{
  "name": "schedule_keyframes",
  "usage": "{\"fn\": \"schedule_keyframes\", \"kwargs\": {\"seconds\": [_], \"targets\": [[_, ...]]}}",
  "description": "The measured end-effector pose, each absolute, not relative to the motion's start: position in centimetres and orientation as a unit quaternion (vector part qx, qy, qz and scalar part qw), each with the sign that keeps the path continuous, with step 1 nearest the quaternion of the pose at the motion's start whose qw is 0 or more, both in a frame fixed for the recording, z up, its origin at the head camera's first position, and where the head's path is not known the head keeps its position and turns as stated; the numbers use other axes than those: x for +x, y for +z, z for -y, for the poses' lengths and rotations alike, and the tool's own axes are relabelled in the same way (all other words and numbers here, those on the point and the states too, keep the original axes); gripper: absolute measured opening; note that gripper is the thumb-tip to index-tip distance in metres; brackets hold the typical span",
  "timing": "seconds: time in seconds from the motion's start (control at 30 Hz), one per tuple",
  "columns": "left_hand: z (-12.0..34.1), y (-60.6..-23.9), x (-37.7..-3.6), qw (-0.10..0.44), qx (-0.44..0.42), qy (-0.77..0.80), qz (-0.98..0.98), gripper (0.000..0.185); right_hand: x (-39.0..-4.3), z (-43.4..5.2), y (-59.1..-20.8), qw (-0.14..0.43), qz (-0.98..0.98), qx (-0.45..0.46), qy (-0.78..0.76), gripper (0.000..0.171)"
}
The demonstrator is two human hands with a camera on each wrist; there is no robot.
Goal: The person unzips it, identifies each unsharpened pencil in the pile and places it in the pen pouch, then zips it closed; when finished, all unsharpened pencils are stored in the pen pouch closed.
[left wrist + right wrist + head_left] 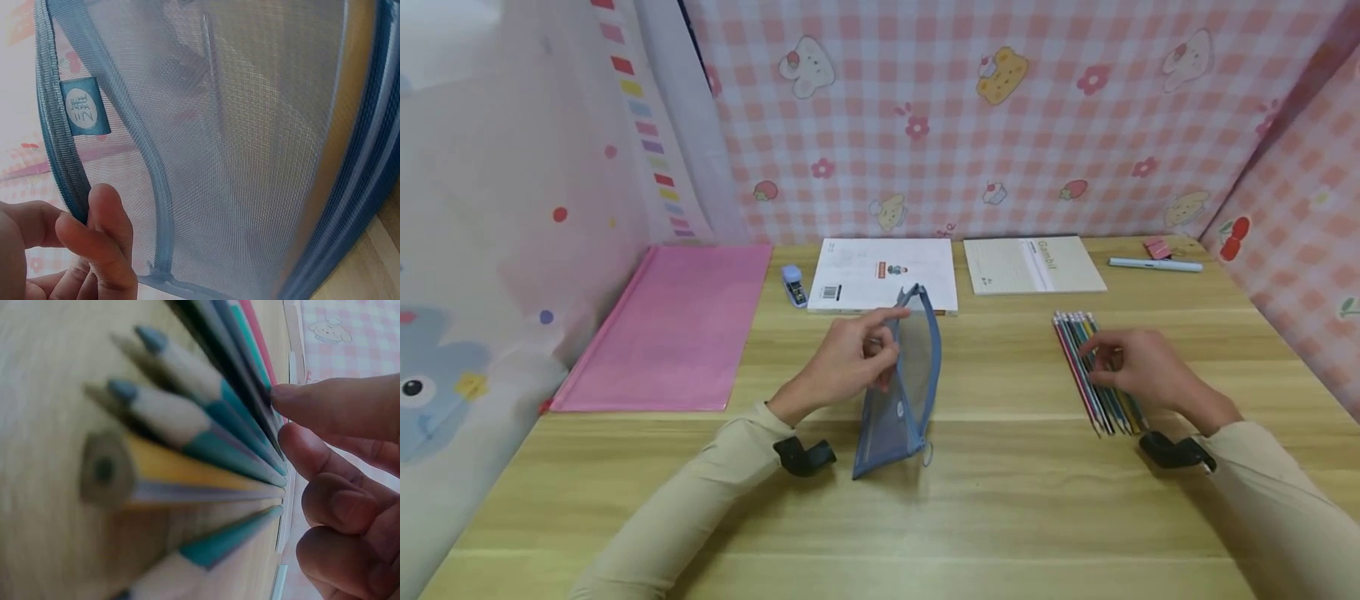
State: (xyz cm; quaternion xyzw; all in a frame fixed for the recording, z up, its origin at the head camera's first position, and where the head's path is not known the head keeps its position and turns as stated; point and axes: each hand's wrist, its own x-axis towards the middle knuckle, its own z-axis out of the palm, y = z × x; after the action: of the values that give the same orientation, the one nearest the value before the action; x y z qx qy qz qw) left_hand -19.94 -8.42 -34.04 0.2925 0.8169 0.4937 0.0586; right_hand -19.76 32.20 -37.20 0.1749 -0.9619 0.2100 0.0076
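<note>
A blue mesh zip pencil case [891, 425] stands upright on the table, its top gaping. My left hand [856, 354] pinches the zipper edge of the case between thumb and finger. In the left wrist view, a small blue label [85, 106] hangs inside the mesh [250, 156]. Several pencils [1097, 400] lie side by side on the right of the table. Over them is my right hand [1138, 367], with thumb and forefinger apart. Up close in the right wrist view, its fingertips [294, 400] are right at a dark pencil [219, 350]; a yellow pencil [200, 475] lies nearby.
A pink folder [677, 325] lies at left, with a small lilac stapler [793, 286] beside it. Along the back are a white book [880, 258], a cream notepad [1030, 267], a light blue pen [1153, 264] and a pink binder clip [1157, 247]. Patterned cloth [1000, 125] hangs behind.
</note>
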Motion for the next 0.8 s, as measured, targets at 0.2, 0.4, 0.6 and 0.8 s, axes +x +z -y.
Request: {"fn": "schedule_keyframes", "kwargs": {"seconds": [0.2, 0.4, 0.6, 0.8], "targets": [[8.27, -33.99, -19.91, 0.061, 0.29, 0.493, -0.818, 0.047, -19.91, -31.47, -37.22, -0.01, 0.958, 0.179, 0.224, 0.024], [8.19, -33.95, -19.97, 0.061, 0.293, 0.496, -0.815, 0.046, -19.95, -31.18, -37.1, -0.025, 0.957, 0.18, 0.225, 0.024], [8.22, -34.03, -20.05, 0.058, 0.296, 0.498, -0.813, 0.046, -19.94, -31.33, -37.22, -0.022, 0.955, 0.187, 0.229, 0.017], [8.22, -34.13, -19.97, 0.058, 0.297, 0.499, -0.812, 0.047, -19.74, -31.51, -37.33, -0.014, 0.954, 0.193, 0.228, 0.004]]}}
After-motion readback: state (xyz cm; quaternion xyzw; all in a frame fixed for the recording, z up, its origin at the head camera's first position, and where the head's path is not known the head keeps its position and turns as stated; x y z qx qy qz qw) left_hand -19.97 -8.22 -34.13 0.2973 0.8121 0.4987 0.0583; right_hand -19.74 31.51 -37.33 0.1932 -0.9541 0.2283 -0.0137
